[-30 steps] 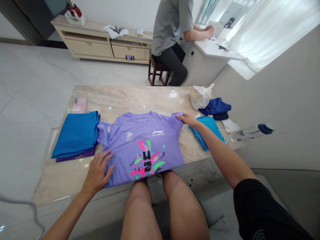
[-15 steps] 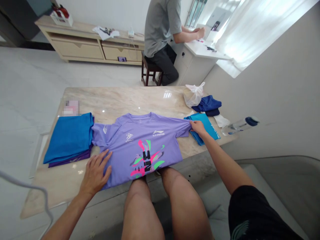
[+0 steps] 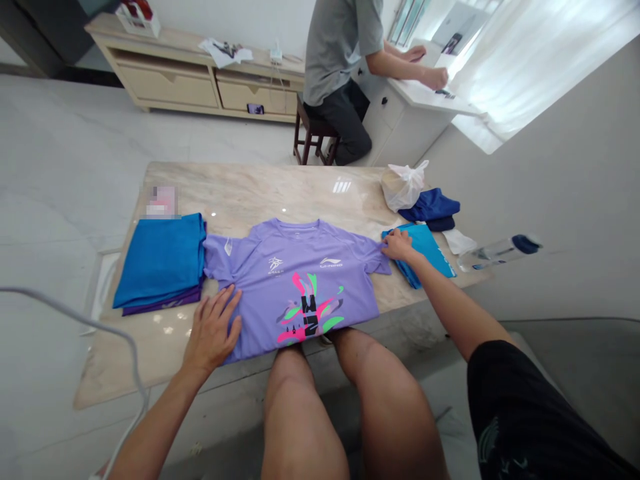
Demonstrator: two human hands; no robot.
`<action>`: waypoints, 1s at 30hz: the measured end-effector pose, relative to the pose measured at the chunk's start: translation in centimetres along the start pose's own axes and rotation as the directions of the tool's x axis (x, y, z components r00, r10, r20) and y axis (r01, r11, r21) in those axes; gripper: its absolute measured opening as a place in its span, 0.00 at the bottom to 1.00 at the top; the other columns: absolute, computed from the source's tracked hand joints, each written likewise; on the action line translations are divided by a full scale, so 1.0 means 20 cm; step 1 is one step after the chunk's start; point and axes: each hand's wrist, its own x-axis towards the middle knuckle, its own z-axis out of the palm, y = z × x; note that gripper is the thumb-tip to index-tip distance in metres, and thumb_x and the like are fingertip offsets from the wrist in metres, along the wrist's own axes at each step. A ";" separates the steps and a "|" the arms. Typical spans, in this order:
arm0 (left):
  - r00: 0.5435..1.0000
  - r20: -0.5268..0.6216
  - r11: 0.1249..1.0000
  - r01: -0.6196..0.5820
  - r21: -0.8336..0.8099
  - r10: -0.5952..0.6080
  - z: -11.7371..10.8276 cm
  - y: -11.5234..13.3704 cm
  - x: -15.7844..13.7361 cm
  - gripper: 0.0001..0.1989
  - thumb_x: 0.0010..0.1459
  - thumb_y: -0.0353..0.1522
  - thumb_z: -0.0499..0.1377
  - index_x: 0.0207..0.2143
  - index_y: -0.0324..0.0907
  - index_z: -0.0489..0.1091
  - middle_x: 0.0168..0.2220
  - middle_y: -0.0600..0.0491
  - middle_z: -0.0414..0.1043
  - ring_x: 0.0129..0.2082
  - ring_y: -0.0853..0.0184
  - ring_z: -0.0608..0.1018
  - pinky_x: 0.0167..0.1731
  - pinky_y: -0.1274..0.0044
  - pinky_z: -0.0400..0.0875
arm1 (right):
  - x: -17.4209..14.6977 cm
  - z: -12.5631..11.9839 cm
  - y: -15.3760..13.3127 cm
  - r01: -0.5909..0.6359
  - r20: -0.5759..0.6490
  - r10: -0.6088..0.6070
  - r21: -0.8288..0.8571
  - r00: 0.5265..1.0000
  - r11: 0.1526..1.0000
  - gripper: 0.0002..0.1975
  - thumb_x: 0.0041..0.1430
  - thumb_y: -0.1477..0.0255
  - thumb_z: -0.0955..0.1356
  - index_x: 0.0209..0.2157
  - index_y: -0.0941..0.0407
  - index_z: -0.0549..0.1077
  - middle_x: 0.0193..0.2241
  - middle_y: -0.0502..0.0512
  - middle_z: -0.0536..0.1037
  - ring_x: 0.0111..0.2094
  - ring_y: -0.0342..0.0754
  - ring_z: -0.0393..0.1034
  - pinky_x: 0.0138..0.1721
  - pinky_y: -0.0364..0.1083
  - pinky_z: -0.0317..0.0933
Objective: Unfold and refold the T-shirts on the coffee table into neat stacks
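Observation:
A light purple T-shirt (image 3: pixel 265 293) with a bright pink, green and black print lies face up on the marble-patterned table, its collar pointing away from me. My left hand (image 3: pixel 213 330) rests flat on the shirt's lower left side, fingers spread. At the end of the sleeve on the right, my right hand (image 3: pixel 400 245) has its fingers bent and closed on the sleeve's edge. Just beyond that hand lies a folded bright blue garment (image 3: pixel 430 250). Left of the shirt sits a stack with a folded blue garment (image 3: pixel 160 260) over a dark purple one (image 3: pixel 165 305).
On the table (image 3: pixel 240 190) stand a knotted plastic bag (image 3: pixel 403 187) and a clear water bottle (image 3: pixel 495 253), near dark blue cloth (image 3: pixel 433 205). A grey cable (image 3: pixel 133 347) crosses the lower left. Another person (image 3: pixel 340 60) sits on a stool beyond the table.
My right hand has tilted over the sleeve's end, and the sleeve there sits a little lower. My left hand stays on the shirt. The whole view has shifted; the other person's arms have moved.

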 end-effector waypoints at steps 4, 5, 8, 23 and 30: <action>1.000 0.003 1.000 0.028 -0.001 -0.028 0.00 0.01 0.00 0.30 0.72 0.36 0.51 0.74 0.43 0.65 0.74 0.41 0.66 0.72 0.48 0.69 0.73 0.52 0.55 | -0.07 -0.10 0.05 0.041 -0.076 -0.042 -0.009 0.996 0.999 0.12 0.59 0.68 0.71 0.43 0.56 0.82 0.48 0.66 0.82 0.58 0.68 0.70 0.63 0.64 0.56; 1.000 0.005 1.000 0.026 0.003 -0.026 0.00 0.01 0.00 0.30 0.72 0.36 0.51 0.74 0.43 0.65 0.74 0.41 0.66 0.72 0.49 0.69 0.73 0.52 0.55 | -0.09 -0.12 0.06 0.039 -0.109 -0.034 0.045 0.993 0.998 0.12 0.59 0.67 0.70 0.43 0.56 0.81 0.45 0.65 0.83 0.57 0.67 0.71 0.62 0.62 0.57; 1.000 0.014 1.000 0.020 0.011 -0.020 0.00 0.01 0.00 0.29 0.73 0.37 0.50 0.72 0.42 0.67 0.73 0.41 0.67 0.72 0.49 0.69 0.73 0.53 0.56 | -0.15 -0.12 0.07 0.007 -0.085 0.020 0.300 0.996 0.954 0.13 0.61 0.64 0.70 0.42 0.57 0.79 0.40 0.62 0.84 0.47 0.60 0.76 0.53 0.52 0.66; 1.000 0.015 1.000 0.022 -0.006 -0.022 -0.01 0.02 0.02 0.29 0.71 0.37 0.50 0.71 0.42 0.68 0.72 0.39 0.68 0.71 0.47 0.69 0.72 0.52 0.55 | -0.17 -0.18 -0.01 0.046 -0.056 -0.010 0.676 0.998 0.736 0.17 0.60 0.56 0.74 0.39 0.56 0.82 0.35 0.54 0.84 0.42 0.54 0.76 0.45 0.46 0.70; 0.999 0.023 0.999 0.039 -0.019 -0.039 -0.01 0.03 0.02 0.29 0.71 0.37 0.51 0.70 0.41 0.69 0.72 0.39 0.68 0.71 0.47 0.69 0.73 0.52 0.54 | -0.19 -0.16 -0.02 -0.127 -0.057 0.189 0.550 0.980 0.825 0.25 0.55 0.49 0.78 0.24 0.53 0.71 0.23 0.54 0.74 0.32 0.52 0.70 0.33 0.47 0.65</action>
